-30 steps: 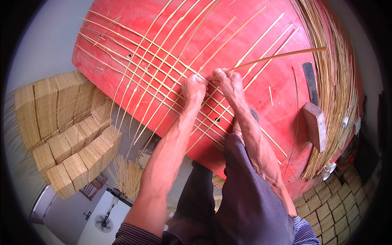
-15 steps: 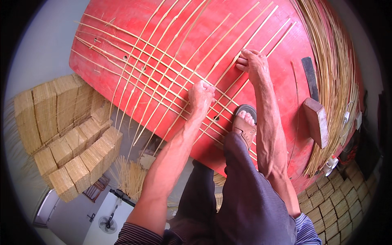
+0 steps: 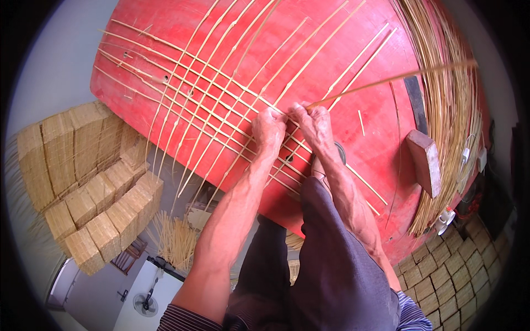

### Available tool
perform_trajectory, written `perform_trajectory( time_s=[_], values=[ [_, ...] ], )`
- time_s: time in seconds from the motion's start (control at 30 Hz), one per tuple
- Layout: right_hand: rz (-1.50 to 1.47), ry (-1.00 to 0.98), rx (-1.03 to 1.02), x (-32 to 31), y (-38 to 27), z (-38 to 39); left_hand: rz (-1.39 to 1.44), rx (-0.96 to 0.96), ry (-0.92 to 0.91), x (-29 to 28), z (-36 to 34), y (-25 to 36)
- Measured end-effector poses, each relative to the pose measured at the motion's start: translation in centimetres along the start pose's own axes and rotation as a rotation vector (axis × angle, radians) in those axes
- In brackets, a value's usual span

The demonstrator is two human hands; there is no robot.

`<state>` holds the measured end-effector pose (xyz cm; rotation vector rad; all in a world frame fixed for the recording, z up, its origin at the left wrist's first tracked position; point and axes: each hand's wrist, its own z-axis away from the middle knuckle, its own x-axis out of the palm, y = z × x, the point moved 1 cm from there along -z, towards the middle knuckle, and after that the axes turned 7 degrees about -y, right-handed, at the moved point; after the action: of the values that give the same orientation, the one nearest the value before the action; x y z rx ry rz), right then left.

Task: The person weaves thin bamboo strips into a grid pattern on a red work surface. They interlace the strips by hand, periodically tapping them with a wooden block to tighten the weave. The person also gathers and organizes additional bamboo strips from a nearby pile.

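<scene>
A woven grid of pale cane strips (image 3: 204, 105) lies across a red board (image 3: 359, 154). My left hand (image 3: 268, 129) is closed on the grid near its middle; what exactly is between its fingers is hidden. Close beside it, my right hand (image 3: 312, 124) pinches a long, browner strip (image 3: 375, 85) that slants up to the far right, slightly blurred. My sandalled foot (image 3: 319, 168) is on the board beneath my right forearm, largely covered by arm and leg. A short loose strip (image 3: 361, 123) lies right of my hands.
A brick (image 3: 424, 163) rests near a flat dark bar (image 3: 414, 99). Long strips (image 3: 447, 121) line the board's right side, near a white object (image 3: 444, 220). Stacked woven blocks (image 3: 83, 187) stand lower left, more (image 3: 447, 276) lower right; a fan (image 3: 144, 303) is below left.
My right hand went up and right on the grid half a second ago and is now back beside my left hand, drawing one strip into a long slanting line. My foot is again mostly covered.
</scene>
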<state>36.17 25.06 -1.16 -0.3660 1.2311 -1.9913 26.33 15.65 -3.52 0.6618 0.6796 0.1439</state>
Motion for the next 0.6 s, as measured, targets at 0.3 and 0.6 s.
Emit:
perform_trajectory(
  time_s=[0.3, 0.6],
  values=[
    [-0.084, 0.083, 0.028, -0.9, -0.3, -0.2, 0.084, -0.053, -0.084, -0.9, 0.2, 0.7],
    [-0.305, 0.346, 0.246, -8.1, -2.4, -3.3, 0.291, -0.097, -0.217, 1.1, 4.3, 3.1]
  ],
)
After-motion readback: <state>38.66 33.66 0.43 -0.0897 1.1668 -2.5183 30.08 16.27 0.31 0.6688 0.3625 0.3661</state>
